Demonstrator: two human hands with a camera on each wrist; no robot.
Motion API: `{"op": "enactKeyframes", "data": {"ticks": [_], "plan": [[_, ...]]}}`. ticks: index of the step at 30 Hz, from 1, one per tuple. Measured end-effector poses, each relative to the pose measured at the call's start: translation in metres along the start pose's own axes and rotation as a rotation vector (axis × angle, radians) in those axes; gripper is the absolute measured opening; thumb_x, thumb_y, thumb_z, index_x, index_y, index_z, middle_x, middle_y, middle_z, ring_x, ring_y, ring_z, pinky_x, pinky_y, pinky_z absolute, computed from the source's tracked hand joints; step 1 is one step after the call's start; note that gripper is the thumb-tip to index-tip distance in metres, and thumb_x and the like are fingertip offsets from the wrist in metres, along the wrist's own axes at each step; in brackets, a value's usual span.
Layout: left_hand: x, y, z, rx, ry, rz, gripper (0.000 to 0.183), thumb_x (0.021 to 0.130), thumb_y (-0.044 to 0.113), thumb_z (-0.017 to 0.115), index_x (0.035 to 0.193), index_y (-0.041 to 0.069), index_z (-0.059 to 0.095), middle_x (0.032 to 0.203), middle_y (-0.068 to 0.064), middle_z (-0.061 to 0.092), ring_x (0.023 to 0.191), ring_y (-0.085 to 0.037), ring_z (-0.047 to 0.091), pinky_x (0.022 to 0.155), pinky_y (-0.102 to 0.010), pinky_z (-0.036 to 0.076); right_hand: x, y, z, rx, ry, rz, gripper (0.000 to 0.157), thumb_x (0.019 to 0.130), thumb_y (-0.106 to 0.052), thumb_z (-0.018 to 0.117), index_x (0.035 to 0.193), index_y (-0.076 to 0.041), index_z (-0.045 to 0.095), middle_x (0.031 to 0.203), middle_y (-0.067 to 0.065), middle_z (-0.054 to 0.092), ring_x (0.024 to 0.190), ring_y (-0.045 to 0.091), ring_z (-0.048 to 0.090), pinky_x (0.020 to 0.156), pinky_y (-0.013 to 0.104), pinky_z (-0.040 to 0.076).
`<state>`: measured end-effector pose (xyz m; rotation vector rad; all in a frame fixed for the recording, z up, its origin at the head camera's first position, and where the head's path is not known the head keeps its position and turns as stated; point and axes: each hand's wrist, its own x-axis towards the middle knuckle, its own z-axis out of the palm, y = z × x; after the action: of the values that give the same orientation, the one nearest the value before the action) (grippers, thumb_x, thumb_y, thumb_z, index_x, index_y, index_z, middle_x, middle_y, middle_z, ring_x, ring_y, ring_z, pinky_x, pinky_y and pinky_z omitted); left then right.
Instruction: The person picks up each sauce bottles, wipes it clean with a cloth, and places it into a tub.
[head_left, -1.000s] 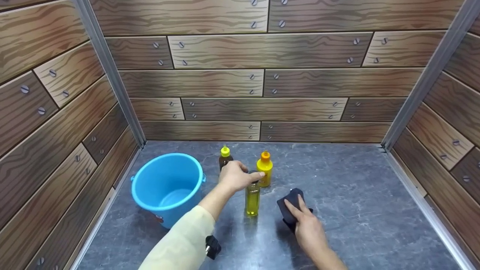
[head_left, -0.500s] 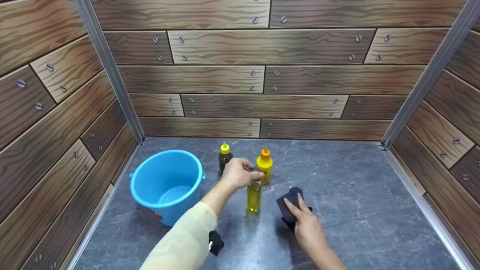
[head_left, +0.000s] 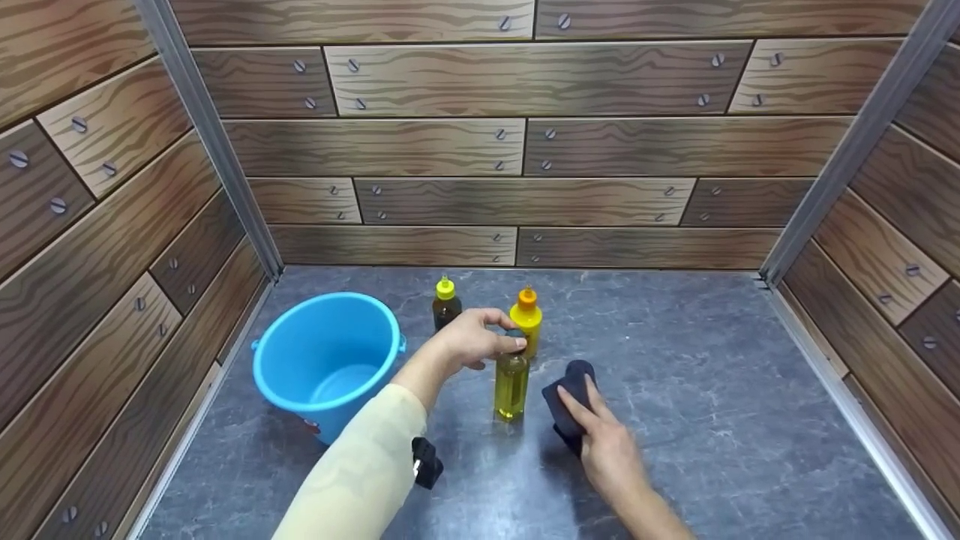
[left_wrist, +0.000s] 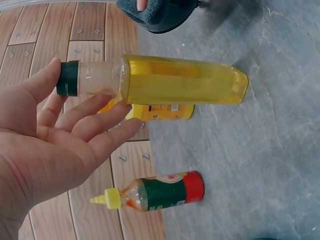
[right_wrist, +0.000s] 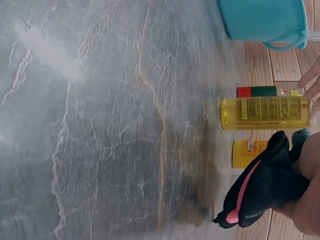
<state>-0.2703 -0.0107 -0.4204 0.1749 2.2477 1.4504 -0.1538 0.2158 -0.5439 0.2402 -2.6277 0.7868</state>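
My left hand (head_left: 480,339) pinches the dark green cap (left_wrist: 68,78) of a clear bottle of yellow oil (head_left: 511,386) between thumb and fingers. In the left wrist view, its other fingers spread out beside the bottle's neck. To the right of the bottle, my right hand (head_left: 611,450) grips a folded dark cloth (head_left: 568,405) with two fingers laid along its top. A pink strip (right_wrist: 245,192) shows along the cloth's fold in the right wrist view. Close behind the oil bottle stands a yellow squeeze bottle (head_left: 527,315) with an orange cap, partly covered by the left hand.
A blue bucket (head_left: 289,401) stands left of my left forearm. Behind the left hand is a sauce bottle (left_wrist: 165,193) with a yellow nozzle, green label and red base. Wood-patterned walls (head_left: 420,244) enclose the grey marbled tabletop (head_left: 712,360) at the back and sides.
The head view has tilted down slightly. The oil bottle, capped by my left fingers, has shifted a little right, and my right hand with the cloth has come slightly closer to it.
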Motion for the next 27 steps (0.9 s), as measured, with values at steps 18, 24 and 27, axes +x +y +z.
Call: {"op": "enactKeyframes", "data": {"ticks": [18, 24, 27], "plan": [[0.003, 0.005, -0.001, 0.096, 0.015, -0.025, 0.017, 0.099, 0.028, 0.080, 0.111, 0.019, 0.070, 0.127, -0.006, 0.068, 0.112, -0.032, 0.071, 0.099, -0.062, 0.053, 0.021, -0.028, 0.015, 0.064, 0.070, -0.228, 0.075, 0.087, 0.015, 0.070, 0.147, -0.029, 0.066, 0.161, 0.017, 0.047, 0.125, 0.044, 0.064, 0.078, 0.053, 0.061], [0.003, 0.006, -0.001, 0.125, 0.013, -0.021, 0.018, 0.100, 0.030, 0.078, 0.113, 0.020, 0.071, 0.128, -0.006, 0.067, 0.107, -0.029, 0.070, 0.098, -0.061, 0.054, 0.028, -0.029, 0.022, 0.068, 0.074, -0.244, 0.073, 0.087, 0.014, 0.070, 0.146, -0.029, 0.067, 0.161, 0.018, 0.046, 0.125, 0.045, 0.064, 0.075, 0.052, 0.061], [0.003, 0.005, -0.001, 0.135, 0.009, -0.009, 0.019, 0.100, 0.031, 0.078, 0.113, 0.020, 0.071, 0.121, -0.005, 0.068, 0.104, -0.028, 0.070, 0.095, -0.059, 0.055, 0.030, -0.029, 0.025, 0.072, 0.060, -0.251, 0.070, 0.090, 0.013, 0.068, 0.147, -0.028, 0.066, 0.163, 0.019, 0.044, 0.130, 0.045, 0.061, 0.079, 0.052, 0.061]]}}
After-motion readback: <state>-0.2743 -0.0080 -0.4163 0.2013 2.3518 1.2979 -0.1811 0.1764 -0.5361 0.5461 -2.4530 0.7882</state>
